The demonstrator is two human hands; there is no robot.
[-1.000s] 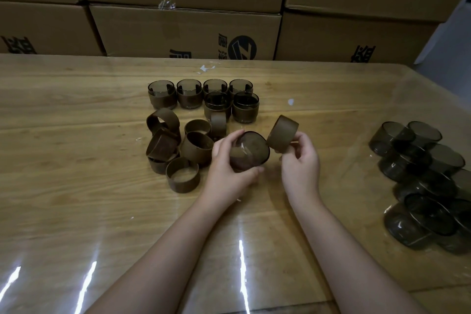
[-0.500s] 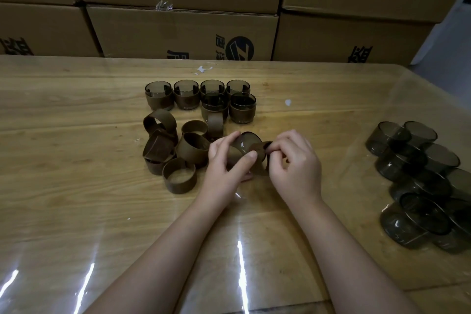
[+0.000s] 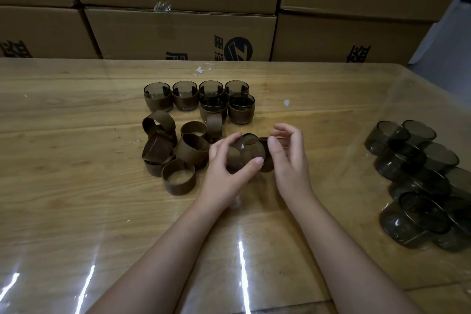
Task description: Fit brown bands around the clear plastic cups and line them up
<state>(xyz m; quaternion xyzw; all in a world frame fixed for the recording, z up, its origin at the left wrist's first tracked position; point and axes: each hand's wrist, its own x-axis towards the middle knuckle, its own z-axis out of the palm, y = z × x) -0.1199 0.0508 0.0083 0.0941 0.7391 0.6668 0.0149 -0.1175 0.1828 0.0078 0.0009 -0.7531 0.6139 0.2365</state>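
My left hand (image 3: 230, 160) grips a clear smoky plastic cup (image 3: 244, 153) lying on its side just above the table. My right hand (image 3: 288, 158) pinches a brown band (image 3: 266, 158) that sits partly over the cup's end. Several banded cups (image 3: 216, 99) stand in two short rows at the back of the table. A heap of loose brown bands (image 3: 173, 153) lies left of my hands. Several bare clear cups (image 3: 420, 173) are piled at the right.
The wooden table (image 3: 76, 186) is covered with a glossy clear sheet. Stacked cardboard boxes (image 3: 178, 30) stand along its far edge. A small white scrap (image 3: 286, 102) lies right of the banded cups.
The right hand has brought the brown band from apart at the right onto the cup in the left hand. Its fingers have since spread a little.
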